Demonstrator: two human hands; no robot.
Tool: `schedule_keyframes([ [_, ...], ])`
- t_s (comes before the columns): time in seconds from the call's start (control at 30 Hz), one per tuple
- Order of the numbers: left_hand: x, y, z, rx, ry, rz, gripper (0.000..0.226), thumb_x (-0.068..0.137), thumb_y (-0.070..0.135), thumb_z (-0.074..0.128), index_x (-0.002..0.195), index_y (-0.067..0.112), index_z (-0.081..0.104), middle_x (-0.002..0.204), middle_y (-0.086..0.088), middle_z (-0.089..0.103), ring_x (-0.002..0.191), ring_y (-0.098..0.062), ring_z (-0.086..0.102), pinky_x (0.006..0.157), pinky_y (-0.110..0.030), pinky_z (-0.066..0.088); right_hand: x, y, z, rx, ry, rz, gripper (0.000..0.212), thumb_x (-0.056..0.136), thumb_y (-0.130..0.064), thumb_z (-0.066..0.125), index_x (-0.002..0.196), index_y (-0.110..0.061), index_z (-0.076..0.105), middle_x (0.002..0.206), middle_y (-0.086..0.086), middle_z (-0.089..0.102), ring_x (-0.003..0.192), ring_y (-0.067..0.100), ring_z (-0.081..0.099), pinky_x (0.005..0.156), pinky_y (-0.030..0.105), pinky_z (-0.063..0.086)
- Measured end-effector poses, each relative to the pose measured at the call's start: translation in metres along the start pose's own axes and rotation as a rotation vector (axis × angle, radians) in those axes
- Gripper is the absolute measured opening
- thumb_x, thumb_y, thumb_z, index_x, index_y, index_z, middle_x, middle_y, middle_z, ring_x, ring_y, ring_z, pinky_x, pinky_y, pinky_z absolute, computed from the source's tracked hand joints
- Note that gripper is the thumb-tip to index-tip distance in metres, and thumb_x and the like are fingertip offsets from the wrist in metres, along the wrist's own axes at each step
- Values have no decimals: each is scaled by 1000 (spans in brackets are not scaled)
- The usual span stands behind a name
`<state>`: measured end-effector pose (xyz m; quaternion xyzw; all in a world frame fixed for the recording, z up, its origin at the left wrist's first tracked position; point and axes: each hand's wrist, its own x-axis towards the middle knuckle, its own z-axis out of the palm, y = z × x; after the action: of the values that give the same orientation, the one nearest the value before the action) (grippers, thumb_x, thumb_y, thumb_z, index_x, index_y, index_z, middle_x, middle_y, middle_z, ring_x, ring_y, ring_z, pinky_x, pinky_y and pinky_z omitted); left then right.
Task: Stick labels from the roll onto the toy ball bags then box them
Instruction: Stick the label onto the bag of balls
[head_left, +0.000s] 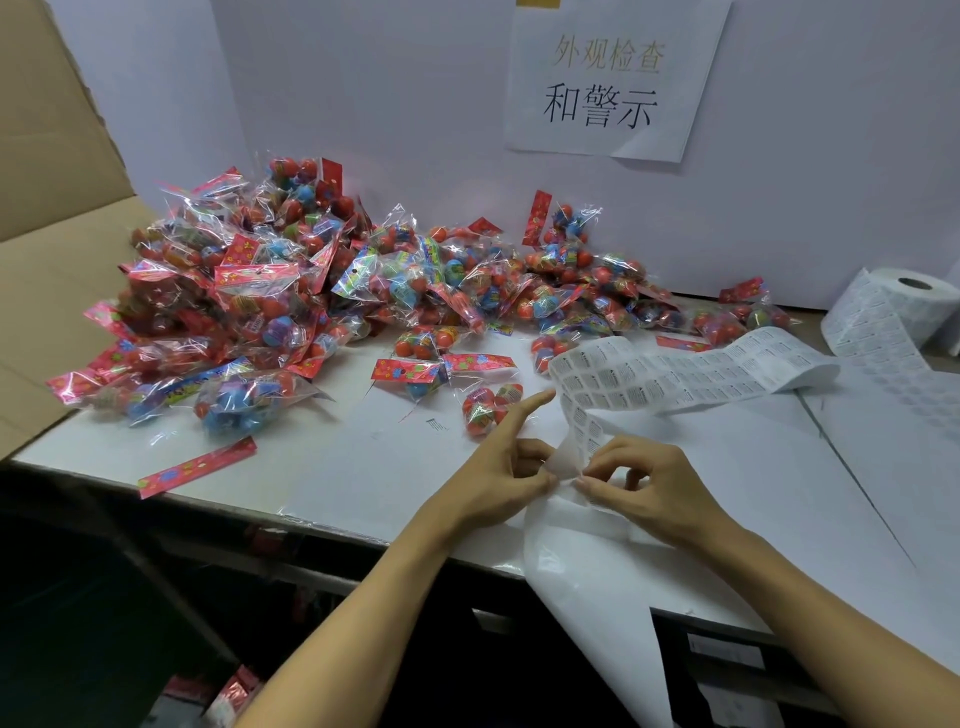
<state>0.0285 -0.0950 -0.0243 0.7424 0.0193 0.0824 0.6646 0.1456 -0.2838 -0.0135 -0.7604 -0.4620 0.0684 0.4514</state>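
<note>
Nearest to me, both hands meet on the label strip (691, 376) at the tabletop's (363, 467) front edge; my left hand (501, 475) pinches the strip between thumb and curled fingers with the index finger pointing forward, and my right hand (644, 486) pinches at the same spot with its fingertips, which I judge to be the peeling of one label; I cannot tell whether a label is already free; the bare backing paper (587, 582) hangs below my hands over the edge, so some labels have plainly been used; just ahead of my left hand lies a single bag of toy balls (488, 405), which I take for the next to be labelled, though I cannot make out a label on it; beyond it and off to the left of both hands spreads the big heap of toy ball bags (291, 291), unsorted, and I see no label on any; far to the right of my right hand stands the label roll (893, 312), the strip running back to it; at the far left the cardboard box (57, 218) stands open, with no bags visible inside; by my reckoning the work is near its start, nearly all labelling and all boxing left.
</note>
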Motion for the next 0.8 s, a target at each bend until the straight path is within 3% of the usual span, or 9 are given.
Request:
schedule_keyframes([
  [0.3, 1, 1, -1, 7, 8, -9, 91, 89, -8, 63, 158, 38, 24, 113, -16, 75, 108, -30, 73, 102, -48, 55, 0, -2, -4, 28, -47, 4, 10, 85, -9, 80, 78, -16, 81, 81, -6, 72, 66, 7, 63, 55, 18, 38],
  [0.43, 1, 0, -1, 16, -8, 4, 92, 89, -8, 63, 158, 39, 24, 111, -13, 76, 106, -28, 73, 99, -44, 57, 0, -2, -4, 38, -29, 11, 13, 84, -2, 79, 79, -15, 81, 81, -6, 72, 68, 10, 65, 56, 33, 44],
  [0.57, 1, -3, -1, 29, 10, 20, 91, 89, -9, 61, 158, 38, 24, 112, -14, 75, 106, -32, 72, 99, -45, 57, 0, -2, -4, 38, 8, 15, 17, 81, 3, 79, 73, -13, 78, 79, -4, 72, 67, 11, 64, 56, 32, 45],
  [0.63, 1, -4, 0, 84, 40, 33, 91, 87, -4, 63, 157, 41, 25, 112, -10, 72, 100, -22, 72, 95, -38, 59, 0, -1, -7, 76, 60, 63, 19, 81, 5, 78, 71, -10, 76, 77, 1, 72, 68, 16, 64, 59, 38, 46],
  [0.67, 1, -4, 1, 127, 60, 42, 91, 87, 0, 64, 155, 45, 25, 114, -7, 68, 93, -15, 70, 89, -32, 59, 0, 1, -10, 111, 99, 99, 20, 81, 7, 77, 70, -10, 75, 76, 2, 72, 67, 16, 63, 60, 37, 48],
  [0.73, 1, -3, 3, 218, 99, 74, 90, 88, 3, 63, 153, 51, 26, 119, 0, 56, 81, -8, 60, 76, -25, 55, 0, 4, -17, 210, 190, 177, 23, 82, 8, 75, 69, -10, 74, 72, -2, 72, 64, 8, 61, 59, 24, 49],
  [0.8, 1, -4, 7, 339, 116, 126, 90, 86, 2, 64, 149, 55, 28, 132, 1, 44, 94, -12, 55, 80, -23, 52, 0, 6, -26, 286, 270, 229, 22, 83, 7, 73, 69, -10, 74, 67, -6, 70, 59, 3, 56, 58, 15, 44],
])
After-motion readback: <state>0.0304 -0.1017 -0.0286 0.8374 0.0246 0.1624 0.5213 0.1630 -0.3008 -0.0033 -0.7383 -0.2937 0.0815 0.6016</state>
